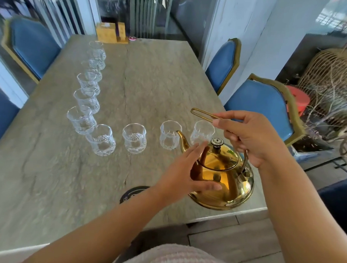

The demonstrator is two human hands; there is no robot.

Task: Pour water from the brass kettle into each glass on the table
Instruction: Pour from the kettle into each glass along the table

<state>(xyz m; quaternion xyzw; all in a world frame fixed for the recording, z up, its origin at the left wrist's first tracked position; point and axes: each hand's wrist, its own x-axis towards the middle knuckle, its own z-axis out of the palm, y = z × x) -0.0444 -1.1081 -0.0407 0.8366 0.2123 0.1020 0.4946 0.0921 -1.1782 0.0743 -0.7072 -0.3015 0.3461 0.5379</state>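
Left grip (flat) beside brass kettle; right grip holds handle.

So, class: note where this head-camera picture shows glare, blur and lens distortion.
Head view: glare and mirror reflections on the brass kettle; the far glasses smear into blur; the wide-angle lens bows the table edges; daylight is soft, shadows faint.

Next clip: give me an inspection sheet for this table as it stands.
Surface: grey stone table, crack line down the middle.
Job's things: brass kettle at the near right edge, lid on; glasses in a near row of four and a column up the left.
Clutter: wooden box at the far end; dark round disc at the near edge.
Grippers: right hand grips the kettle handle; left hand open beside the kettle body.
Cables: nothing seen.
Surroundings: blue chairs; wicker baskets on the right.
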